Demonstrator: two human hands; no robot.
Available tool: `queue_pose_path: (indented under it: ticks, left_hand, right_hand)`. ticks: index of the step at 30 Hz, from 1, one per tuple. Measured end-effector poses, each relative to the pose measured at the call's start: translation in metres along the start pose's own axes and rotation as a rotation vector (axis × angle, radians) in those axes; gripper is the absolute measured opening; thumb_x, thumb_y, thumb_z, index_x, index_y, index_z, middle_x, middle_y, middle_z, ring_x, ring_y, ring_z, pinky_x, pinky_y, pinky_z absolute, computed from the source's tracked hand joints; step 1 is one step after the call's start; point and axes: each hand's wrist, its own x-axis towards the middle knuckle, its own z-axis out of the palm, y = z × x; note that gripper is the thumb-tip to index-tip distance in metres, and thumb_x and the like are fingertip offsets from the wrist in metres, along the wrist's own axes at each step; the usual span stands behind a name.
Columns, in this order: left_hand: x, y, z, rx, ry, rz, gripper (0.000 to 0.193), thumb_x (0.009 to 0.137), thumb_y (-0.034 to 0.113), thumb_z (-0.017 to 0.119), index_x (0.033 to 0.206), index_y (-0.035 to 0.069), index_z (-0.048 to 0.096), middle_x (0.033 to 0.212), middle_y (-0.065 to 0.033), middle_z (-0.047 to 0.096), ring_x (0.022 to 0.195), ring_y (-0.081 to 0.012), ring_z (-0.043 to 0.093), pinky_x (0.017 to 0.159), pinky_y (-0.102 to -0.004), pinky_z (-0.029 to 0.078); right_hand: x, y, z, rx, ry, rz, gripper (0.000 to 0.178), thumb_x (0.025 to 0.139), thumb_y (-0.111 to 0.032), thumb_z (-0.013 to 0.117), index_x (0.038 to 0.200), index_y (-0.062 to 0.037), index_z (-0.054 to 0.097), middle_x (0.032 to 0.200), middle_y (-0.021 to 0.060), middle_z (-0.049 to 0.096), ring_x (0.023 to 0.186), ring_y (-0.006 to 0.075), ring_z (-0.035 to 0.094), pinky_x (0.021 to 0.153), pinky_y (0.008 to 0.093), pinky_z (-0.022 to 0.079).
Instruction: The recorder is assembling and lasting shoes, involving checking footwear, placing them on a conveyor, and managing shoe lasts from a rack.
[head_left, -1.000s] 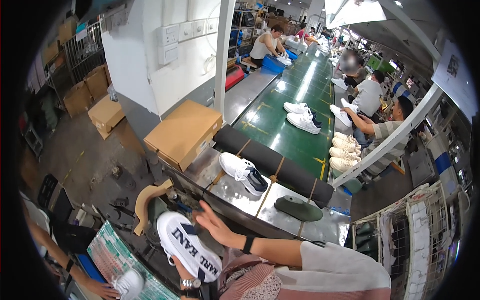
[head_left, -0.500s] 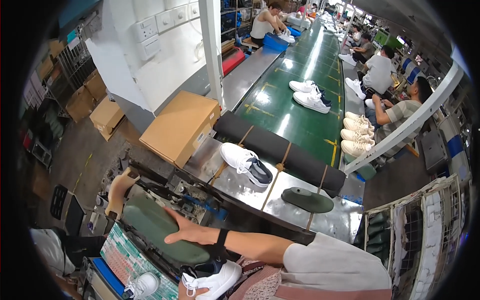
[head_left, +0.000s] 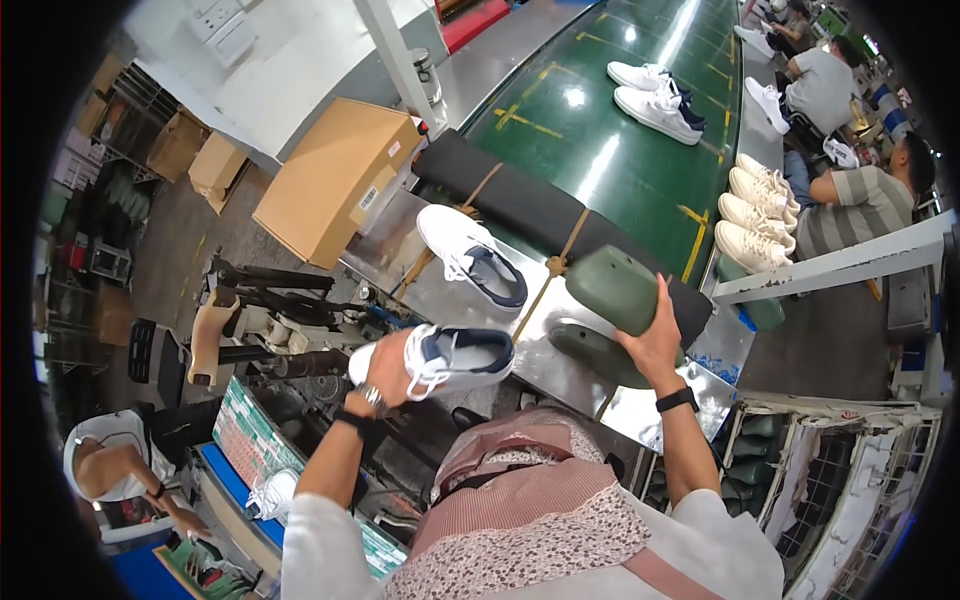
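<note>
My left hand (head_left: 388, 372) is closed around the toe end of a white sneaker (head_left: 470, 372) with a navy lining and white laces, its opening facing up. On the right, my right hand (head_left: 655, 340) grips a green shoe last (head_left: 615, 285) by its near right side, above the metal bench. Beneath it a second green shoe last (head_left: 580, 345) lies on the bench, partly covered by my hand and the held one. Another white sneaker (head_left: 465, 255) rests on the bench between my hands, beside the black roller.
A cardboard box (head_left: 335, 180) stands at the bench's left end. Beyond the black roller (head_left: 520, 195) a green conveyor belt (head_left: 560, 150) carries a pair of white sneakers. Cream sneakers (head_left: 755, 215) line its right side. Machine parts (head_left: 290, 330) sit left; a wire rack (head_left: 830, 480) stands right.
My right hand has carried the green shoe last from the machine at left over to the bench at right. My left hand has raised the sneaker from the lower edge. The view has shifted.
</note>
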Motion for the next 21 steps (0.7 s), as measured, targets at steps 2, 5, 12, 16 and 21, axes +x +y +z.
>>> queue_pose_path:
  ticks: [2,5,12,16,21]
  left_hand:
    - [0.040,-0.007,0.012,0.108,-0.025,0.064,0.081,0.061,0.034,0.090,0.130,0.007,0.057,0.110,-0.0194,0.067,0.104,-0.0405,0.062,0.092,-0.0473,0.049]
    - [0.085,-0.004,0.024,0.205,-0.079,0.089,0.095,0.064,0.023,0.086,0.148,0.008,0.044,0.107,-0.0209,0.068,0.102,-0.0405,0.063,0.090,-0.0486,0.049]
    - [0.137,-0.013,0.032,0.346,-0.310,0.121,0.091,0.071,0.003,0.073,0.152,0.004,0.031,0.095,-0.0216,0.065,0.092,-0.0397,0.063,0.083,-0.0475,0.049]
    - [0.152,-0.034,0.043,0.353,-0.221,0.281,0.067,0.071,-0.005,0.064,0.134,0.008,0.045,0.089,-0.0199,0.063,0.088,-0.0397,0.063,0.079,-0.0480,0.049]
    - [0.161,-0.026,0.028,0.346,-0.330,0.251,0.061,0.072,-0.007,0.061,0.129,0.012,0.050,0.089,-0.0206,0.066,0.090,-0.0414,0.065,0.076,-0.0491,0.050]
  right_hand:
    - [-0.031,0.078,0.004,-0.035,-0.025,0.031,0.093,0.069,-0.014,0.083,0.150,-0.0044,0.037,0.134,0.0210,0.058,0.126,0.0369,0.056,0.106,0.0439,0.046]
    - [-0.046,0.112,-0.001,-0.080,-0.108,0.090,0.074,0.074,-0.016,0.081,0.140,-0.0030,0.049,0.131,0.0185,0.060,0.127,0.0367,0.054,0.108,0.0452,0.043]
    - [-0.053,0.072,0.008,-0.026,-0.045,0.075,0.052,0.080,-0.014,0.074,0.128,-0.0007,0.060,0.133,0.0189,0.059,0.130,0.0389,0.051,0.111,0.0453,0.041]
    - [-0.039,0.019,0.024,0.062,0.019,-0.001,0.047,0.080,-0.012,0.072,0.124,0.0000,0.062,0.128,0.0186,0.062,0.128,0.0386,0.053,0.109,0.0456,0.043]
    - [-0.020,-0.028,0.060,0.155,-0.046,-0.039,0.041,0.081,-0.011,0.070,0.121,-0.0014,0.064,0.121,0.0173,0.065,0.114,0.0370,0.061,0.098,0.0431,0.049]
